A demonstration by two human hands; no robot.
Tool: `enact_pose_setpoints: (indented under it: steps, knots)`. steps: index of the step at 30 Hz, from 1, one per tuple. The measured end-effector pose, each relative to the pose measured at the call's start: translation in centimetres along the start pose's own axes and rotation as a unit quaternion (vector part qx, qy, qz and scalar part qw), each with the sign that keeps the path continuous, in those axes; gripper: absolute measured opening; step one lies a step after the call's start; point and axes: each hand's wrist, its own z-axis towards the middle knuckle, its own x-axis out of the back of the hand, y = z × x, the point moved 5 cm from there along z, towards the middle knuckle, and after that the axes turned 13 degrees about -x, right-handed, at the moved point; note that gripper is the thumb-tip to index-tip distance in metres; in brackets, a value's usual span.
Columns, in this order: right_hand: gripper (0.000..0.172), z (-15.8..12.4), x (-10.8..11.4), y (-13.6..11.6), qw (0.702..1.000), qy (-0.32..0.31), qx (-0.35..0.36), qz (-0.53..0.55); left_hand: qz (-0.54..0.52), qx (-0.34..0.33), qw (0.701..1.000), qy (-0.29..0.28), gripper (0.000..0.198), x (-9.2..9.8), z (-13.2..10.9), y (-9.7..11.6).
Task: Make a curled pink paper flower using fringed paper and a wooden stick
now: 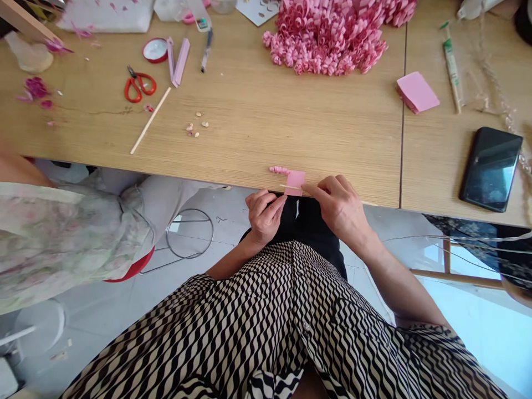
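The right hand [341,208] is nearly closed, its thumb and forefinger pinching the end of a thin wooden stick [300,189] at the near edge of the surface [249,111]. A square-ended pink paper strip [295,182] stands up from the stick and overlaps it, held between the two hands just above the edge. The left hand [264,216] is curled, with its fingertips at the strip's lower left corner; whether it grips the paper or only sits against it is hard to tell from this view.

Just beyond the strip, a small pink paper curl [279,170] lies on the surface. Farther up the frame, at upper centre, is a large heap of pink paper curls [324,41]. To the right lie a stack of pink paper slips [418,91] and a dark smartphone [490,169]. At upper left are red-handled scissors [140,85], and a second wooden stick [150,120] lies below them. Small beige bits [195,125] are scattered near the middle of the surface.
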Motion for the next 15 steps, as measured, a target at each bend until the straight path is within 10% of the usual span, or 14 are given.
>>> enact_pose_setpoints:
  steps: [15]
  knots:
    - [0.042,-1.07,-0.19,0.24,1.0,0.002,0.008,0.004,0.027,-0.02,0.999,0.02,0.016,0.16,0.25,0.24]
